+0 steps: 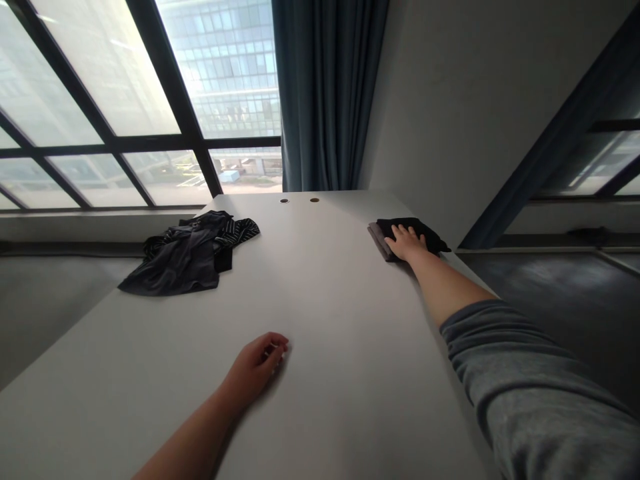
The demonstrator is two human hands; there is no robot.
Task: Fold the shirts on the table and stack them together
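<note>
My left hand (254,368) rests on the white tabletop (320,320) near the front, its fingers loosely curled over nothing. My right hand (407,242) lies flat with fingers apart on a folded black cloth (415,233), close to the table's right edge. A grey cloth (379,241) sticks out from under the black one. Left of the middle, a crumpled heap of dark clothing (187,257) with a black-and-white striped part lies apart from both hands.
Two small round holes (299,199) sit near the table's far edge. Behind it hang a dark blue curtain (325,93) and a large window (125,113). A grey wall (475,100) stands at the right, and the dark floor (550,293) lies beyond the table's right edge.
</note>
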